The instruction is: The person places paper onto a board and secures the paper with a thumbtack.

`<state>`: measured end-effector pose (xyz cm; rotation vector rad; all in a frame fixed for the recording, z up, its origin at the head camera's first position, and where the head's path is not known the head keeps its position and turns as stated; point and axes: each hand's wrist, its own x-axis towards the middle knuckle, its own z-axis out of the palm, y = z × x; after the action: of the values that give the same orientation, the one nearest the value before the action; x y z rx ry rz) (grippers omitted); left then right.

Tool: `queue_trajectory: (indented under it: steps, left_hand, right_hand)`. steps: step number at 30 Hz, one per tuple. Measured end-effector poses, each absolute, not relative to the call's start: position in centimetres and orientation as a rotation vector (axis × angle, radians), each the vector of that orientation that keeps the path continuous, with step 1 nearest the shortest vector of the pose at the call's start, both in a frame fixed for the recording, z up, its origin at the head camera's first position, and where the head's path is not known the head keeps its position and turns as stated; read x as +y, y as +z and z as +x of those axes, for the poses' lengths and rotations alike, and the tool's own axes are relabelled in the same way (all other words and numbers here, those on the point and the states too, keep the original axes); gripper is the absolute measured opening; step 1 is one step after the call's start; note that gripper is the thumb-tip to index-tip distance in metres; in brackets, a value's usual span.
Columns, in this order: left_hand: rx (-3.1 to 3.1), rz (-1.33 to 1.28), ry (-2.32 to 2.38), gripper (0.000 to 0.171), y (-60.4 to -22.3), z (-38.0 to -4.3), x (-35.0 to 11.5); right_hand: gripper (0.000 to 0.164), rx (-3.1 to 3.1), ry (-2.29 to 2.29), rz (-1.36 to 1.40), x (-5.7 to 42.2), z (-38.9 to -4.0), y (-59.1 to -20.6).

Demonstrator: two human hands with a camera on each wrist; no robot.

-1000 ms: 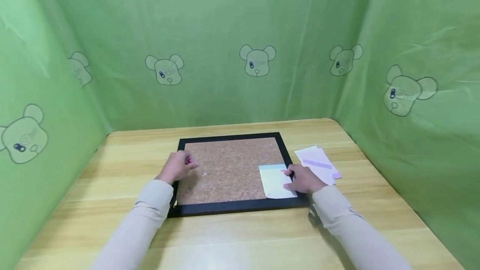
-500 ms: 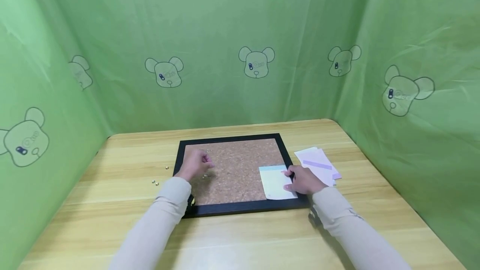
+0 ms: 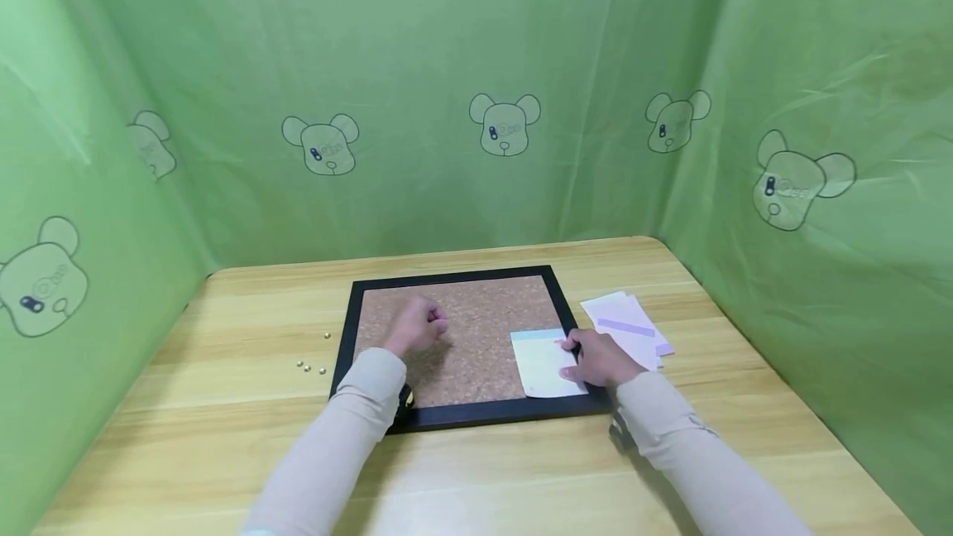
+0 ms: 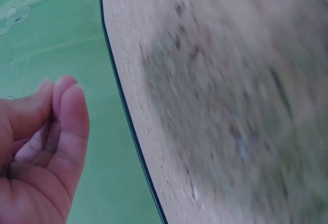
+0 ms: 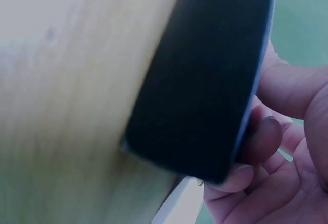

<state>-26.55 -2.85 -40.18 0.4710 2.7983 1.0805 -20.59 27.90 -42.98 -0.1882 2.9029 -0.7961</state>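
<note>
My left hand (image 3: 419, 326) is over the cork board (image 3: 476, 379), thumb and bent fingers brought together. In the left wrist view its fingertips (image 4: 73, 93) meet; I cannot tell whether something tiny is between them. A pale cream note with a blue top band (image 3: 539, 366) lies at the cork's lower right. On its right edge rests my right hand (image 3: 601, 358), thumb and forefinger apart on the paper. The right wrist view shows that hand's curled fingers beside the board's black frame (image 5: 205, 75), which partly hides them.
Several small gold-coloured pieces, like thumbtacks (image 3: 307, 368), lie on the wooden table (image 3: 246, 437) left of the board. White and lilac paper sheets (image 3: 629, 329) overlap to its right. A green curtain (image 3: 417, 197) surrounds the table at the back and sides.
My left hand has moved right, from the board's left edge over the cork, uncovering the small gold pieces on the table. The right hand and the note have stayed in place.
</note>
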Motion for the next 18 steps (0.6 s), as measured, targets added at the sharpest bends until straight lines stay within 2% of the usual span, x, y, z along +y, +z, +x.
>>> queue_trajectory:
  steps: [9,18]
  left_hand:
    - [2.739,0.532,1.128,0.004,-40.2,-26.5,-0.6]
    - [2.756,0.565,1.125,0.004,-40.1,-26.3,1.1]
  right_hand:
    - [0.033,2.908,-0.797,-0.183,28.0,-20.4,-43.0]
    - [0.034,2.912,-0.783,-0.186,27.9,-20.6,-43.1]
